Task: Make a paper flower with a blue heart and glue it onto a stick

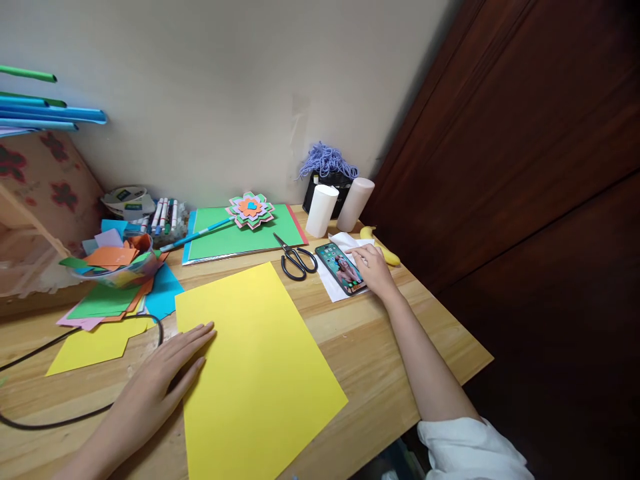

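Observation:
A large yellow sheet of paper (255,360) lies flat on the wooden table. My left hand (170,363) rests on its left edge, fingers stretched out and holding nothing. Over at the right, my right hand (374,265) reaches to a smartphone (342,268) with its screen lit, a finger extended at the screen's right side. Its other fingers are partly hidden. White paper (330,285) lies beneath the phone. Black-handled scissors (295,260) lie partly open between the phone and the yellow sheet.
Behind are a green sheet (215,233), a layered paper flower (251,208) on a blue stick, two white cylinders (321,210) and a yellow banana-shaped object (387,255). Left stand a bowl of paper scraps (117,270) and markers (164,215). A black cable (60,423) loops there.

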### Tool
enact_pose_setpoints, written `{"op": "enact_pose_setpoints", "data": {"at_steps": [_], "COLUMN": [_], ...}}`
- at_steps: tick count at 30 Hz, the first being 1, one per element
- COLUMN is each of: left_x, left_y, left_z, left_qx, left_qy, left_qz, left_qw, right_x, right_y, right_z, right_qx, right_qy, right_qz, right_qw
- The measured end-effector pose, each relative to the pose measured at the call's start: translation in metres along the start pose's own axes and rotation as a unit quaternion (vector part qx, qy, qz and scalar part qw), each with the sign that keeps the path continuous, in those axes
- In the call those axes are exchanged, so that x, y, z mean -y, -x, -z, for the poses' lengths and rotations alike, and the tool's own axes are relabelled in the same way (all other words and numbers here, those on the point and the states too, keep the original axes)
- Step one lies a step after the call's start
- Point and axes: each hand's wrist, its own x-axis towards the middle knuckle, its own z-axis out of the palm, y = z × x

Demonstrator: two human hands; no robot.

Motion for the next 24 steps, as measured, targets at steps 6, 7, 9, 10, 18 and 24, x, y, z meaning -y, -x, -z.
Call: {"op": "enact_pose_setpoints", "data": {"at_steps": [6,7,9,10,18,24], "left_x": [0.000,0.000,-0.001,-0.002,-0.002,-0.002], "left_y": [0.000,0.000,-0.001,-0.001,0.000,0.000], "left_z": [0.000,0.000,0.001,0.001,0.002,0.001], "left_qx": [0.001,0.001,0.001,-0.001,-0.007,-0.004], "left_qy": [-0.001,0.001,0.003,0.003,0.001,-0.002], "left_qz": [-0.004,-0.004,-0.002,-0.002,-0.002,0.003], "left_qw": [1.000,1.000,1.000,1.000,1.000,1.000], "right_x": [-0.006,-0.007,-0.007,-0.007,-0.008,-0.012], "right_y": [0.003,0.002,0.001,0.000,0.000,0.001], "right_z": [-0.014,-0.017,-0.022,-0.023,-0.007,-0.016], "right_qx": [0.030,0.037,0.050,0.058,-0.008,0.045], "right_qy": [0.041,0.041,0.038,0.037,0.010,0.026], "right_qz": [0.119,0.123,0.123,0.123,0.118,0.132], "right_qw": [0.992,0.991,0.990,0.990,0.993,0.990]}}
